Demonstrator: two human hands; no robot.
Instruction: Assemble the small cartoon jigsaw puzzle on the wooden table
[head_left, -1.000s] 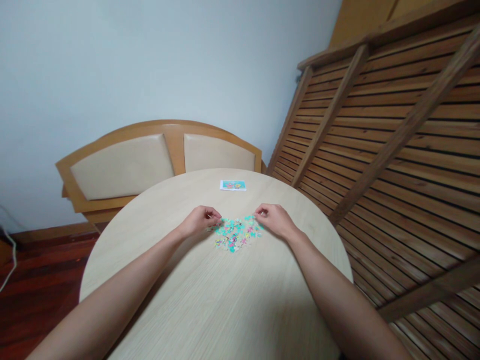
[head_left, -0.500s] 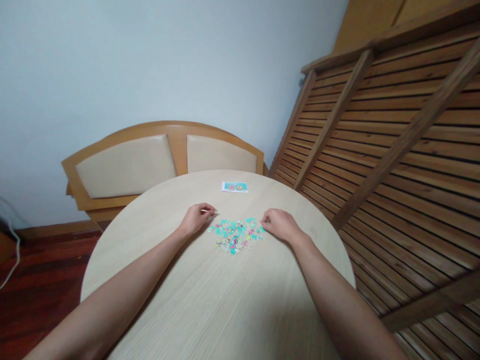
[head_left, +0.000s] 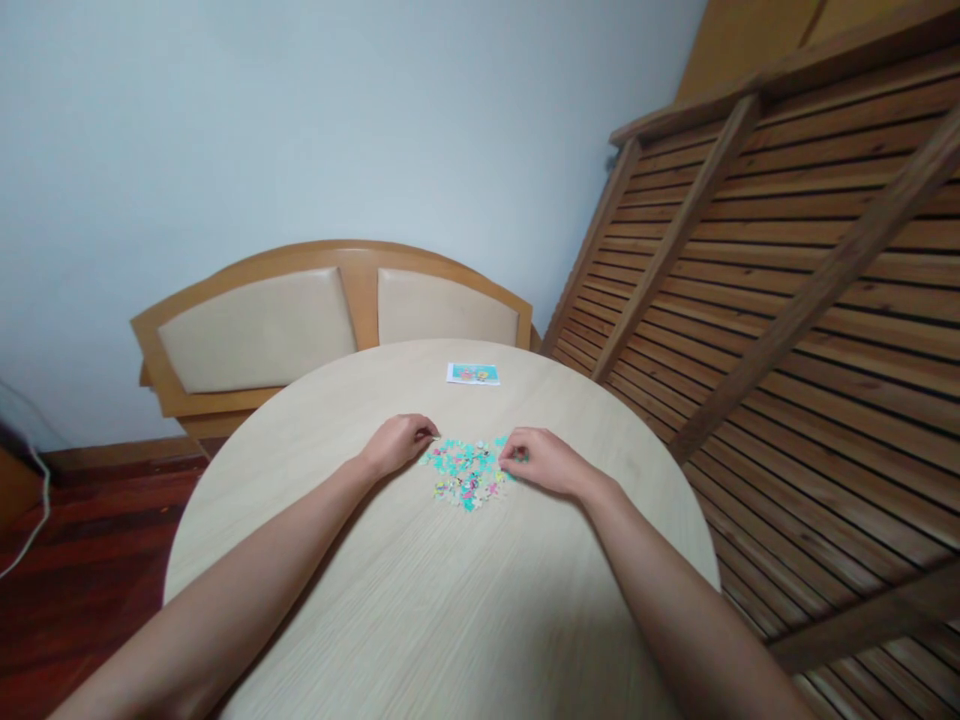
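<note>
A small heap of loose jigsaw pieces [head_left: 466, 472], mostly turquoise with some pink and yellow, lies on a round pale wooden table [head_left: 420, 620]. My left hand [head_left: 396, 442] rests at the heap's left edge with curled fingers, thumb and forefinger pinched at a piece. At the right edge of the heap, my right hand [head_left: 538, 460] also has its fingers curled and its fingertips on the pieces. What each pinch holds is too small to make out. Both forearms stretch across the table toward me.
A small printed picture card [head_left: 473, 374] lies near the table's far edge. Behind the table stands a wooden bench back with two cream cushioned panels [head_left: 259, 335]. A slatted wooden frame [head_left: 787, 300] leans along the right. Dark wooden floor [head_left: 82, 570] shows at the left.
My right hand has slid left, into the heap's right edge. My left hand moved slightly right, back to the heap's left edge. The pieces look gathered a little closer together.
</note>
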